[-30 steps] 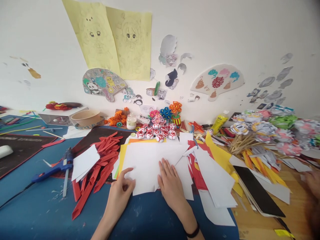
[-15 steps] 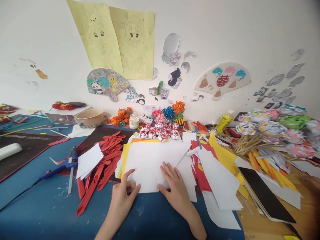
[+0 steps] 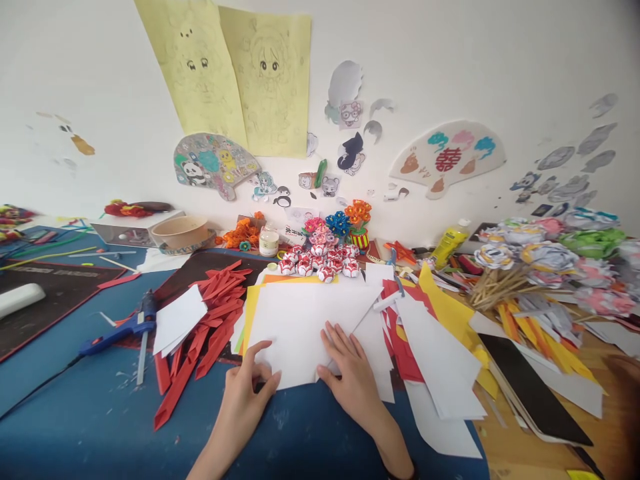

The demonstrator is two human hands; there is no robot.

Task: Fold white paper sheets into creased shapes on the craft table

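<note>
Head view. White sheet (image 3: 295, 327) lies front and centre, near edge just over the blue mat (image 3: 280, 433), yellow paper (image 3: 253, 307) showing at its left side. Small crease or flap by my right thumb; cannot resolve which.

Step, as I judge it: steadying and working the sheet's near edge. Method: I'd press lightly with the right palm, line up the edge before creasing, then run a fingertip outward from the middle. Uneven pressure would probably skew the fold or drag the papers beneath.

Pose: left hand (image 3: 247, 387) at the sheet's near left corner, thumb and index arched well apart in a C, other fingers curled; index rests on the paper, thumb tip by the near edge. No pinch visible; contact under the thumb, cannot tell. Right hand (image 3: 353, 377) palm down, fingers extended and slightly fanned, thumb out toward the left, lying on paper, nothing gripped. Both forearms enter from the near side, angled inward.
</note>
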